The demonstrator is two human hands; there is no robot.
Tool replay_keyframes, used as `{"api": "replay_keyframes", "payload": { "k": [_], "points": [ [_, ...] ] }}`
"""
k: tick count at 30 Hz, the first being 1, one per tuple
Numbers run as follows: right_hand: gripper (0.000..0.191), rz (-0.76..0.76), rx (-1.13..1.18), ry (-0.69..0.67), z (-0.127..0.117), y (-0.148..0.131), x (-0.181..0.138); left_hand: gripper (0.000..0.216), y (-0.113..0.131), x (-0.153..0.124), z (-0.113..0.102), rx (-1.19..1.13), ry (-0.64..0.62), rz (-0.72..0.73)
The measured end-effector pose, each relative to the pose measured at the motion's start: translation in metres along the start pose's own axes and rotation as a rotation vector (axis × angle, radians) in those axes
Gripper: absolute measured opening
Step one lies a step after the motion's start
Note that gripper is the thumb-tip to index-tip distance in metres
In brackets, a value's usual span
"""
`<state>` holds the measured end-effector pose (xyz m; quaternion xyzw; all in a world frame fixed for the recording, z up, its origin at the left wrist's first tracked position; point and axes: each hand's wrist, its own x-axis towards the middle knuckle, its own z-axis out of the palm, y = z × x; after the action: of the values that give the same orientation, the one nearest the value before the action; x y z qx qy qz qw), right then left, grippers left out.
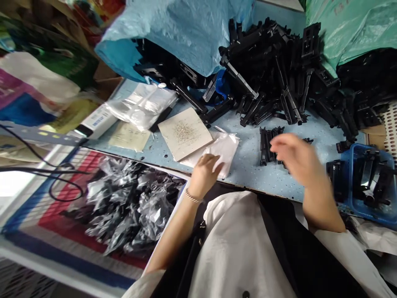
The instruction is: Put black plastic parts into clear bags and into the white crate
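My left hand [204, 171] lies on a stack of thin white plastic bags [228, 151] at the table's front edge, its fingers bent and a little apart, thumb out to the side. Partly over the bags sits a square cream-coloured board [185, 133] with brown specks on its middle. To the right, my right hand [294, 157] is blurred by motion above a short row of black plastic parts [266, 145]. Whether its fingers hold anything cannot be made out, and the hand hides some of the row.
A large pile of black parts [266, 62] fills the back, beside a blue plastic bag [173, 29] and a green bag [369, 29]. At right stands a blue bin [350, 182] of parts. Bagged parts [133, 203] fill a crate at lower left. Clear packets [145, 103] lie back left.
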<state>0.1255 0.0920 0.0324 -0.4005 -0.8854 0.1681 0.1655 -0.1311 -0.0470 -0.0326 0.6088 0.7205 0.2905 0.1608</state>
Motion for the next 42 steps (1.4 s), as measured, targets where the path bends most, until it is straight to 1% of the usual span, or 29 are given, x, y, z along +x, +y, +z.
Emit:
{"api": "replay_keyframes", "payload": {
  "k": [2,3,5,8,10,12,13,14,16,18,19,20,21,22,24,25,27,29,31,35,39,40,42],
  "points": [
    [0.064,0.138,-0.233,-0.044,0.015,0.000,0.003,0.020,0.003,0.015,0.021,0.099,0.037,-0.004],
    [0.067,0.190,-0.359,-0.080,0.023,-0.002,0.002,0.016,0.000,0.021,0.026,0.111,0.039,-0.029],
    [0.065,0.206,-0.533,-0.155,0.038,-0.007,-0.001,0.011,-0.011,0.031,0.028,0.045,0.044,-0.108],
    [0.059,0.143,-0.537,-0.234,0.045,-0.011,-0.011,0.021,-0.030,0.040,0.017,-0.147,0.029,-0.214],
    [0.060,0.162,-0.478,-0.281,0.041,-0.007,-0.015,0.024,-0.038,0.043,0.010,-0.278,-0.008,-0.231],
    [0.060,0.229,-0.334,-0.292,0.034,0.001,-0.014,0.021,-0.043,0.044,0.006,-0.395,-0.034,-0.258],
    [0.060,0.277,-0.198,-0.292,0.031,0.005,-0.012,0.019,-0.044,0.044,0.006,-0.442,-0.039,-0.293],
    [0.060,0.323,-0.004,-0.299,0.030,0.009,-0.010,0.020,-0.045,0.044,0.007,-0.481,-0.037,-0.336],
    [0.057,0.384,0.549,-0.365,0.033,0.011,-0.007,0.022,-0.045,0.043,0.010,-0.547,-0.030,-0.414],
    [0.055,0.408,1.165,-0.512,0.047,0.004,-0.008,0.019,-0.045,0.042,0.013,-0.577,0.001,-0.439],
    [0.054,0.434,1.428,-0.600,0.057,-0.001,-0.010,0.015,-0.044,0.042,0.013,-0.556,0.023,-0.418],
    [0.053,0.491,1.635,-0.689,0.068,-0.008,-0.012,0.010,-0.044,0.040,0.012,-0.505,0.048,-0.370],
    [0.050,0.580,1.786,-0.765,0.079,-0.014,-0.015,0.007,-0.043,0.039,0.011,-0.431,0.069,-0.298],
    [0.045,0.689,1.890,-0.812,0.089,-0.020,-0.018,0.012,-0.043,0.037,0.008,-0.341,0.083,-0.214],
    [0.037,0.892,2.019,-0.813,0.104,-0.028,-0.022,0.026,-0.043,0.033,0.002,-0.177,0.069,-0.060],
    [0.037,0.960,2.065,-0.795,0.108,-0.031,-0.023,0.032,-0.043,0.031,-0.002,-0.124,0.048,-0.014],
    [0.042,1.029,2.143,-0.793,0.111,-0.034,-0.022,0.043,-0.043,0.028,-0.007,-0.070,-0.002,0.022],
    [0.049,1.052,2.184,-0.840,0.110,-0.038,-0.019,0.055,-0.042,0.024,-0.011,-0.034,-0.016,0.053],
    [0.052,1.058,2.198,-0.879,0.108,-0.042,-0.016,0.064,-0.041,0.020,-0.014,0.012,0.017,0.099],
    [0.052,1.034,2.189,-0.908,0.106,-0.043,-0.015,0.070,-0.036,0.009,-0.013,0.082,0.095,0.146],
    [0.051,1.021,2.181,-0.874,0.106,-0.037,-0.016,0.072,-0.020,0.000,-0.005,0.109,0.150,0.128],
    [0.049,1.021,2.169,-0.858,0.106,-0.037,-0.016,0.072,-0.013,-0.003,-0.002,0.102,0.148,0.145],
    [0.040,1.006,2.121,-0.786,0.105,-0.037,-0.016,0.074,0.004,-0.009,0.001,0.059,0.099,0.219]
  ]
}}
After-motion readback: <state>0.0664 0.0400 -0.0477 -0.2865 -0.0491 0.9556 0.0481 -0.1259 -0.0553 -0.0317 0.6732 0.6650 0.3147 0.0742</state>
